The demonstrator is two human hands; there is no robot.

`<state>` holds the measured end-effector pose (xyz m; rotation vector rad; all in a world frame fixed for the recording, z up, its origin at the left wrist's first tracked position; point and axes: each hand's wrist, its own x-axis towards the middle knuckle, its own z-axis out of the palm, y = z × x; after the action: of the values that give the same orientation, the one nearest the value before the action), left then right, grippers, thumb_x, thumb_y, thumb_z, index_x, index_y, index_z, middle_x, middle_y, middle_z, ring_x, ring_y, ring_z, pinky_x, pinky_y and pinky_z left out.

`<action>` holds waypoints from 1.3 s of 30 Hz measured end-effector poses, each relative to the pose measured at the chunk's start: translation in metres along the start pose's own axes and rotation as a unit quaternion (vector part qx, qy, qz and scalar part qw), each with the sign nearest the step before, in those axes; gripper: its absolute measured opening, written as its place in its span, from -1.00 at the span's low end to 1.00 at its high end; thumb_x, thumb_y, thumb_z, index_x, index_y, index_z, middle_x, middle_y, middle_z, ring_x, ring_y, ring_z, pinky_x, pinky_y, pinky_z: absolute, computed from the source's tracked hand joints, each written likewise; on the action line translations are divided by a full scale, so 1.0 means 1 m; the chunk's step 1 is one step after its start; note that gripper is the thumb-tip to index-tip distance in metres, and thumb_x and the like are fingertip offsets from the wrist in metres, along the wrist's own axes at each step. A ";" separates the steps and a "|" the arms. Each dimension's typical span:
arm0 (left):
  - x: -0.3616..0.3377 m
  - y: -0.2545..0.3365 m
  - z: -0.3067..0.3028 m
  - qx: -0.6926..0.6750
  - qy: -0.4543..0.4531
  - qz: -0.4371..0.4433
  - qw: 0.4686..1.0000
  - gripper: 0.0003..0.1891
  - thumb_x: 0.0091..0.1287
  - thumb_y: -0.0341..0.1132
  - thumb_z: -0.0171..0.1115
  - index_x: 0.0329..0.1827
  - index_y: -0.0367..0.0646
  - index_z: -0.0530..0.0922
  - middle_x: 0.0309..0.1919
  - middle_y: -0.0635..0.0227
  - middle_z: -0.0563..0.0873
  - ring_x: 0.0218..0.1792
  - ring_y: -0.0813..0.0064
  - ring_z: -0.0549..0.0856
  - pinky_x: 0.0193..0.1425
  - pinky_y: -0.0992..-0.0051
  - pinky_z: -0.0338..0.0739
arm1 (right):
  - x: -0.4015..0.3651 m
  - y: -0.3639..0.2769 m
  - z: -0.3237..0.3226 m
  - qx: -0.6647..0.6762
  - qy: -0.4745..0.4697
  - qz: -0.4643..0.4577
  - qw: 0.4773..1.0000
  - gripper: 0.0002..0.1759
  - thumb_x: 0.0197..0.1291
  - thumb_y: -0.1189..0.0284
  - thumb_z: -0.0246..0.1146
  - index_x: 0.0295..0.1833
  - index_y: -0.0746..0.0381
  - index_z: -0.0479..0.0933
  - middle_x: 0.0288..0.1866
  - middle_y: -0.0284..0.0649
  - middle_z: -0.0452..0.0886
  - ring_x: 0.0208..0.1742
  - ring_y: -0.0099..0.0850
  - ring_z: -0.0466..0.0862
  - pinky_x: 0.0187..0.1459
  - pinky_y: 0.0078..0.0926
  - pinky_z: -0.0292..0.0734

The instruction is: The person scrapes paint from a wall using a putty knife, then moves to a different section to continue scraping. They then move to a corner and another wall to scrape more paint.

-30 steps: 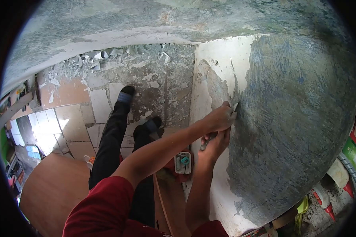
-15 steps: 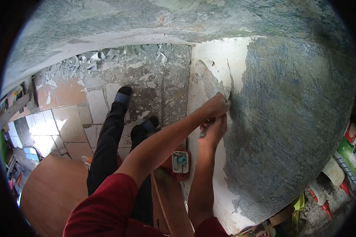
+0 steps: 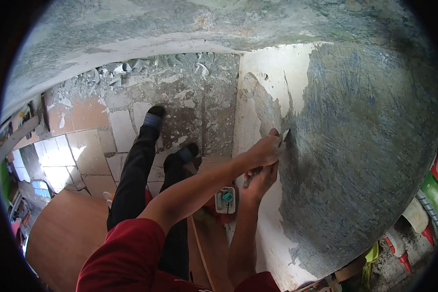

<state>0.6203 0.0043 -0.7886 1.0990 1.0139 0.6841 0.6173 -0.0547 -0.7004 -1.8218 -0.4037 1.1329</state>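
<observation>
**Both hands on a scraper at the paint edge**

The scraper (image 3: 284, 135) lay against the wall (image 3: 370, 146), its pale blade tip just at the ragged edge where blue-grey paint met the bared white plaster (image 3: 272, 78). The left hand (image 3: 266, 148) was clenched over the upper part of the tool, knuckles close to the wall, with the blade poking out past the fingers. The right hand (image 3: 261, 181) sat just below it, its grip closed round the dark handle, and the two hands were touching.

To the right of the blade the painted face ran wide and unbroken, scored with fine scratches, as far as the wall's lower right edge. There, bottles with red caps (image 3: 399, 246) stood crowded near the wall. To the left, the bare strip ended at the wall's corner, beside a red and white socket box (image 3: 225, 200) near the right wrist.

Beyond the corner, the tiled floor (image 3: 124, 129) carried the person's two dark shoes (image 3: 155, 117), and paint flakes (image 3: 131, 68) were heaped along its far edge.
</observation>
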 end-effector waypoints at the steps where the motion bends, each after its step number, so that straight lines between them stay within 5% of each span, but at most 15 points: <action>1: 0.000 0.002 0.004 0.002 0.018 -0.007 1.000 -0.62 0.36 -0.22 -0.05 -0.08 -0.47 0.46 -0.08 -0.15 0.44 -0.11 -0.14 0.56 0.07 0.15 0.43 | 0.001 -0.001 -0.004 -0.001 -0.002 0.004 1.000 -0.69 0.31 0.14 0.10 -0.14 0.18 0.40 -0.61 -0.40 0.34 -0.71 -0.64 0.32 -0.73 -0.63 0.16; 5: 0.030 0.006 -0.023 0.010 0.016 -0.078 0.997 -0.63 0.35 -0.24 -0.06 -0.21 -0.50 0.50 -0.11 -0.19 0.46 -0.14 -0.18 0.55 0.07 0.14 0.43 | 0.035 0.003 0.009 -0.019 -0.020 0.042 0.999 -0.65 0.30 0.15 0.12 0.02 0.18 0.41 -0.59 -0.40 0.34 -0.70 -0.63 0.31 -0.72 -0.63 0.17; 8: 0.028 -0.045 0.008 0.082 0.024 0.069 0.994 -0.61 0.36 -0.21 -0.07 -0.20 -0.49 0.51 -0.10 -0.20 0.46 -0.12 -0.17 0.55 0.08 0.15 0.43 | 0.020 0.011 0.002 -0.022 0.000 0.018 1.000 -0.68 0.31 0.15 0.11 -0.03 0.17 0.42 -0.58 -0.40 0.35 -0.70 -0.63 0.31 -0.71 -0.64 0.17; 12: 0.016 -0.003 -0.007 0.002 0.014 -0.042 0.999 -0.58 0.37 -0.17 -0.07 -0.18 -0.48 0.51 -0.06 -0.16 0.47 -0.07 -0.10 0.55 0.12 0.18 0.41 | 0.024 -0.003 0.004 -0.007 -0.009 0.047 0.999 -0.59 0.35 0.19 0.02 0.18 0.18 0.37 -0.61 -0.37 0.35 -0.70 -0.61 0.32 -0.73 -0.63 0.13; 13: 0.028 0.001 -0.020 0.000 0.004 -0.080 0.997 -0.57 0.37 -0.16 -0.07 -0.17 -0.48 0.50 -0.05 -0.15 0.47 -0.06 -0.08 0.55 0.14 0.19 0.41 | 0.034 -0.004 0.013 -0.004 -0.006 0.052 0.999 -0.71 0.34 0.19 0.06 -0.04 0.18 0.42 -0.56 -0.39 0.36 -0.69 -0.63 0.31 -0.69 -0.65 0.17; 16: 0.036 -0.009 -0.034 -0.026 -0.003 -0.093 0.995 -0.54 0.39 -0.11 -0.09 -0.10 -0.45 0.50 0.00 -0.15 0.43 -0.03 -0.07 0.54 0.18 0.22 0.37 | 0.040 0.006 0.029 -0.026 -0.020 0.034 0.999 -0.70 0.35 0.19 0.04 -0.04 0.18 0.42 -0.58 -0.38 0.35 -0.70 -0.62 0.31 -0.69 -0.65 0.17; 19: 0.018 -0.004 -0.020 0.010 -0.024 -0.014 1.000 -0.52 0.40 -0.07 -0.08 -0.08 -0.44 0.50 0.03 -0.18 0.40 0.01 -0.09 0.53 0.19 0.24 0.36 | 0.015 -0.010 0.022 -0.054 0.030 0.037 0.997 -0.70 0.36 0.18 0.02 -0.06 0.20 0.43 -0.62 -0.38 0.33 -0.70 -0.62 0.31 -0.69 -0.64 0.18; 23: 0.038 0.001 -0.030 -0.039 -0.008 -0.116 0.992 -0.54 0.39 -0.10 -0.07 -0.16 -0.46 0.51 -0.03 -0.19 0.42 0.00 -0.07 0.51 0.19 0.26 0.34 | 0.032 -0.012 0.029 -0.007 0.022 0.059 0.998 -0.72 0.36 0.21 0.01 -0.06 0.18 0.44 -0.61 -0.39 0.33 -0.70 -0.62 0.30 -0.73 -0.62 0.14; 30: 0.009 0.008 -0.025 -0.039 -0.041 -0.045 0.997 -0.54 0.39 -0.11 -0.08 -0.12 -0.46 0.51 0.00 -0.08 0.44 0.08 0.09 0.49 0.20 0.26 0.34 | 0.013 -0.007 0.027 0.013 0.038 0.059 0.997 -0.76 0.33 0.24 0.04 -0.04 0.15 0.41 -0.56 -0.38 0.35 -0.69 -0.63 0.31 -0.70 -0.65 0.16; 34: 0.037 0.012 -0.054 -0.034 -0.076 -0.163 0.983 -0.50 0.40 -0.07 -0.10 -0.06 -0.44 0.52 -0.01 -0.07 0.46 0.02 0.07 0.54 0.20 0.22 0.35 | 0.034 -0.003 0.034 0.012 0.018 0.059 0.998 -0.71 0.34 0.20 0.05 0.00 0.16 0.39 -0.58 -0.37 0.35 -0.69 -0.63 0.31 -0.72 -0.65 0.16; 36: 0.034 0.000 -0.049 -0.005 -0.060 -0.112 0.992 -0.50 0.40 -0.06 -0.10 -0.09 -0.43 0.53 -0.01 -0.10 0.46 -0.01 0.05 0.56 0.19 0.22 0.36 | 0.033 0.008 0.038 0.011 0.017 0.053 0.998 -0.61 0.36 0.18 0.04 0.17 0.16 0.37 -0.59 -0.36 0.37 -0.70 -0.62 0.33 -0.74 -0.64 0.16; 39: 0.013 0.004 -0.025 0.026 -0.034 -0.069 0.997 -0.51 0.39 -0.08 -0.11 -0.14 -0.45 0.53 -0.03 -0.17 0.46 -0.02 0.01 0.56 0.16 0.24 0.40 | 0.018 0.000 0.025 0.013 0.024 0.054 0.998 -0.69 0.36 0.21 0.02 0.05 0.19 0.41 -0.59 -0.36 0.36 -0.70 -0.61 0.33 -0.75 -0.62 0.17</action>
<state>0.6030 0.0267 -0.7923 1.0805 1.0429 0.5082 0.6061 -0.0290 -0.7137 -1.8641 -0.2640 1.1594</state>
